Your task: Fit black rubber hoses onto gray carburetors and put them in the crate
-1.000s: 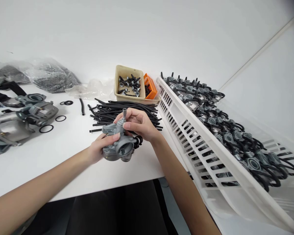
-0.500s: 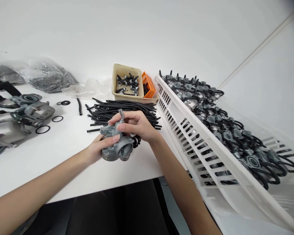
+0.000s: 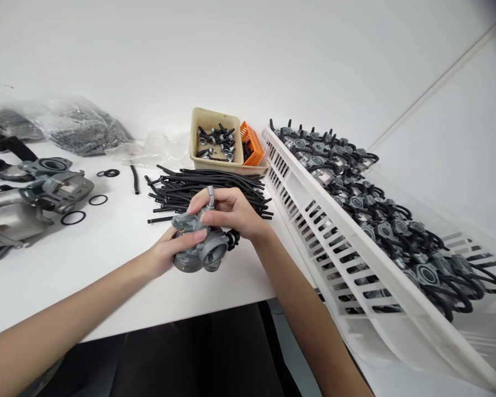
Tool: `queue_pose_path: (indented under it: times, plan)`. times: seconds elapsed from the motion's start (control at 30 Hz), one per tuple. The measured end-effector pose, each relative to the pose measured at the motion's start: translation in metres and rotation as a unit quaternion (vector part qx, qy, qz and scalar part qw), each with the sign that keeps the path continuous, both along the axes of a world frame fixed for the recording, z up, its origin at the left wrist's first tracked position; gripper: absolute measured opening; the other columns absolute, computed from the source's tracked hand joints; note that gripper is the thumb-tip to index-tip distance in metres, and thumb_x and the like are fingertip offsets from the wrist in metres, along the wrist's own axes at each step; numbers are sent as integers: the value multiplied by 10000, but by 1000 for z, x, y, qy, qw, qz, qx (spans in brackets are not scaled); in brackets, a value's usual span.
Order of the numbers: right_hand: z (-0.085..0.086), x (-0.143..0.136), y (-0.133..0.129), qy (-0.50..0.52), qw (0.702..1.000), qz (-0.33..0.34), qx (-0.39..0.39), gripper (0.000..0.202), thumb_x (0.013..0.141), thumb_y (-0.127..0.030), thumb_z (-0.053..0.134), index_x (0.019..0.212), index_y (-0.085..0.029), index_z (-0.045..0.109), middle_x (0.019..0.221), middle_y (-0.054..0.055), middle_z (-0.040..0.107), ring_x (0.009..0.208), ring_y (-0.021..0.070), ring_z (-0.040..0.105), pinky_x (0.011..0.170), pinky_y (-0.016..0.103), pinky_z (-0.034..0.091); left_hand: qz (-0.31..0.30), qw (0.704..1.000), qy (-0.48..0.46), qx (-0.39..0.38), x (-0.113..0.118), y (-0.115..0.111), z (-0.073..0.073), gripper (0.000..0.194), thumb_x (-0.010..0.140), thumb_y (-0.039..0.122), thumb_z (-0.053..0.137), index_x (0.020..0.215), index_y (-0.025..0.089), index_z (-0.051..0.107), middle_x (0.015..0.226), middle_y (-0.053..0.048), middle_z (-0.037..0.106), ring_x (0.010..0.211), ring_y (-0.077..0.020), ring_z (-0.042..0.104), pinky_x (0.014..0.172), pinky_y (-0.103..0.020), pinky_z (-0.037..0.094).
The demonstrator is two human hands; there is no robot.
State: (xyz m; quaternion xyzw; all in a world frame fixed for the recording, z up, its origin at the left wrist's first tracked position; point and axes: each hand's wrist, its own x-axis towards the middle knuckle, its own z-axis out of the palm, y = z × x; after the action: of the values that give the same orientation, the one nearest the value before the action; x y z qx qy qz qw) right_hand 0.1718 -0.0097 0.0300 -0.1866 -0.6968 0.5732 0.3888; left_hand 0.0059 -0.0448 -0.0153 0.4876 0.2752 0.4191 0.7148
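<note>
A grey metal carburetor (image 3: 213, 251) is held over the front part of the white table. My left hand (image 3: 171, 248) grips its left side, the thumb lying across the body. My right hand (image 3: 229, 212) is closed round the upper part, thumb and fingers at the base of the short metal elbow (image 3: 210, 194) that points up. A black fitting (image 3: 233, 238) shows at the carburetor's right side. Just behind the hands lies a pile of black hoses (image 3: 169, 187). The fingertips behind the carburetor are hidden.
A slatted white crate (image 3: 339, 220) of carburetors (image 3: 384, 231) stands at the right. Behind the hoses are a beige bin (image 3: 196, 157) and an orange basket (image 3: 254, 149). Metal carburetors (image 3: 62, 187), black rings (image 3: 73, 218) and plastic bags (image 3: 85, 124) lie at the left.
The carburetor has shifted slightly right and turned a little in my hands. The metal elbow now stands more upright. Both hands keep their hold.
</note>
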Motion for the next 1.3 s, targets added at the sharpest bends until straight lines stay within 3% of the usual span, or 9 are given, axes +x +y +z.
queue_pose_path:
  times: [0.33,0.63,0.93,1.3]
  plan:
    - [0,2,1,-6,999,15,-37,326,790,-452,694,925,-155,688,812,8,606,547,73,443,458,197,356,-58,997,-55,-6,1,-1,4,426,698,502,744,927,145,703,858,-88,731,743,-252,695,686,-356,556]
    - [-2,4,4,25,997,57,-45,299,780,-376,698,953,-132,683,903,33,627,541,65,465,461,202,380,-54,997,-58,-19,-1,-2,5,429,668,501,772,898,144,711,823,-67,726,724,-223,676,666,-318,540]
    - [-1,1,-1,36,996,22,-78,276,731,-351,774,878,-153,649,901,25,622,604,82,518,441,178,395,-49,997,-58,-1,-1,-1,4,388,675,484,772,885,160,729,839,-70,737,735,-221,679,669,-314,549]
    - [-3,3,2,6,1000,10,7,267,759,-386,760,909,-173,706,841,20,643,715,120,571,590,223,452,-32,999,-12,6,-2,-1,-1,428,668,498,788,871,139,679,778,-50,698,721,-200,656,659,-296,533]
